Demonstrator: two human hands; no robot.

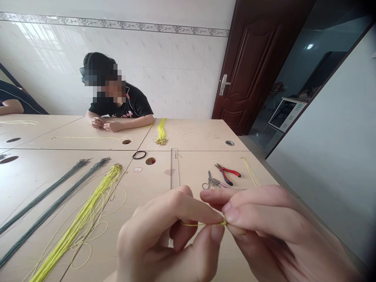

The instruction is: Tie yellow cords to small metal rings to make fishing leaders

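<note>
Both hands meet low in the head view, over the near edge of the table. The left hand is curled, thumb and forefinger pinched on a short length of yellow cord. The right hand closes on the other end of that same cord, fingertips pressed together where it ends in what looks like a small knot or loop, though the spot is too small to be sure. The cord runs nearly level between the two pinches, clear of the tabletop.

To the left, a bundle of yellow cords lies slantwise across the table towards the near left corner, with loose strands looping off it. Further left, two dark green bundles lie beside it at the same slant.

Beyond the hands, a clear ruler lies pointing away from the near edge. Right of it sit small scissors and red-handled pliers, close together, and a few yellow strands near the right edge. A black ring lies by a round hole in the table.

At the far edge, a person in a black top rests both hands on the table, with another yellow bundle just beside them.
</note>
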